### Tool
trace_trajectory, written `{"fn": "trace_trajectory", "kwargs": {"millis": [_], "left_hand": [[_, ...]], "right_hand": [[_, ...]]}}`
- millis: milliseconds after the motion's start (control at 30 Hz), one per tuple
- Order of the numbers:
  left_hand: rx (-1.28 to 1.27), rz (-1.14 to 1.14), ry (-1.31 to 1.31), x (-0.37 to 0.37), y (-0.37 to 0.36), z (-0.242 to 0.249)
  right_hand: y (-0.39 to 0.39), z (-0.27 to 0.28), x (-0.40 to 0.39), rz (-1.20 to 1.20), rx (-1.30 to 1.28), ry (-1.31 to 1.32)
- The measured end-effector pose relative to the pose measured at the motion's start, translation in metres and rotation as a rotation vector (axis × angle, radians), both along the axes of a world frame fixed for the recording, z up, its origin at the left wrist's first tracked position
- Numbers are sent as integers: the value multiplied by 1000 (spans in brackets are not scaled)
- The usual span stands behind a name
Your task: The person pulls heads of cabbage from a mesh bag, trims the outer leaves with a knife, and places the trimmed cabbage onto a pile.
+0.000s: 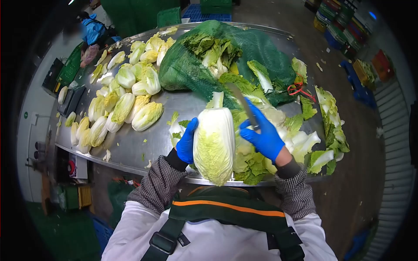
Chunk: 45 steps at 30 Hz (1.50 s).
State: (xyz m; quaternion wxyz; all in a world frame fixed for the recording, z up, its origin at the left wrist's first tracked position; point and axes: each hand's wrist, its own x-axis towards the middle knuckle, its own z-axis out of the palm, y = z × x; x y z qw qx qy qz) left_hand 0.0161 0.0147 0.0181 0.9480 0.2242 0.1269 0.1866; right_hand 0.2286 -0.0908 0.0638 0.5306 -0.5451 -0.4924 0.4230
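Observation:
A large napa cabbage (214,145) stands in front of me with its white stem end pointing away. My left hand (186,142), in a blue glove, is closed against the left side of this cabbage. A knife (244,104) is in my gloved right hand (264,132), its blade pointing up and to the left, just above the cabbage's right side. Loose outer leaves (300,145) lie under and beside my right hand. Past the cabbage lies a green mesh sack (187,71) with leafy cabbage showing at its mouth.
Several trimmed cabbages (124,108) are heaped on the left of the metal table (174,104). A red tie (300,90) lies by the sack. Another person in blue (92,30) is at the far left, near a green crate (69,65). A grey scale-like box (72,102) stands at the left edge.

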Motion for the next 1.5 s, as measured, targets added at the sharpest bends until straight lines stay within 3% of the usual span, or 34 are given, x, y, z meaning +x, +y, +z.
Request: {"fn": "trace_trajectory", "kwargs": {"millis": [33, 67, 167, 333, 367, 433, 533, 567, 633, 700, 733, 767, 833, 867, 967, 1000, 1100, 1433, 1500], "left_hand": [[-24, -16, -20, 7, -5, 2], [46, 29, 128, 13, -6, 2], [633, 92, 193, 27, -4, 5], [356, 200, 249, 36, -11, -5], [230, 225, 240, 36, -10, -10], [-14, 270, 220, 34, -4, -15], [-64, 253, -47, 32, 6, -16], [-98, 183, -214, 32, 8, -18], [-111, 180, -206, 45, 1, -5], [-131, 273, -132, 71, -20, 20], [-123, 300, -104, 82, -26, 20], [205, 351, -139, 91, -35, 18], [-105, 115, -60, 88, -25, 6], [1, 145, 169, 90, -23, -1], [324, 169, 318, 75, -37, -16], [359, 185, 425, 70, -48, -1], [30, 225, 299, 68, -52, -8], [489, 267, 419, 89, -62, -10], [335, 206, 382, 89, -61, -9]], "right_hand": [[3, 6, -2, 11, -59, -60], [6, 12, -5, 25, -117, -122], [5, -17, -1, 13, -28, -161], [-17, -20, 25, -112, -258, 150], [-23, -19, 30, -162, -133, 161], [-39, -3, 54, -134, -130, 133], [-56, -29, 111, -279, -252, 219], [-52, -41, 111, -296, -241, -59], [-40, -43, 94, -329, -203, -616], [-28, -24, 62, -153, -199, -373], [-24, -23, 50, -65, -165, -185], [-20, -13, 41, 13, -244, 54], [-14, -27, 40, -40, -288, 154], [-18, -32, 45, -65, -250, 174], [-28, -32, 52, -73, -255, -43], [-29, -27, 52, 6, -377, 85], [-31, -39, 49, 3, -292, -92], [-34, -43, 56, -90, -155, -370], [-37, -44, 61, -133, -220, -412]]}}
